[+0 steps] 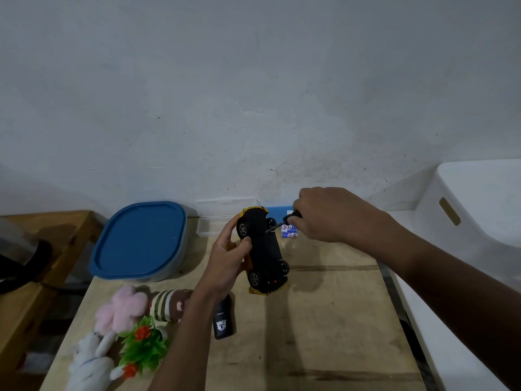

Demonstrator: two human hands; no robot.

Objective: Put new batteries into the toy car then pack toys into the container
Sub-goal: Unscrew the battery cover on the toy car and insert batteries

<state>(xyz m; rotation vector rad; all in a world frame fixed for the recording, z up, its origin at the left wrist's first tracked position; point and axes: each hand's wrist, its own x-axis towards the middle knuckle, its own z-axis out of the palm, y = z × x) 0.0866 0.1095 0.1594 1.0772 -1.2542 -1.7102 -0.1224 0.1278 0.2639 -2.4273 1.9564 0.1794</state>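
Note:
My left hand [225,263] grips a yellow toy car [263,251] turned on its side, black underside and wheels facing me, above the wooden table [324,320]. My right hand [329,215] holds a small black-handled screwdriver [284,221], its tip touching the car's underside near the far wheels. Blue-and-white batteries [290,232] lie on the table just behind the car. A container with a blue lid [141,241] stands at the table's far left. A black remote control [224,320] lies under my left forearm.
Soft toys lie at the near left: a pink plush [124,306], a striped plush [166,304], a white plush [90,359] and a green plastic plant [143,348]. A clear box [217,218] sits by the wall. A white bin [479,204] stands at right.

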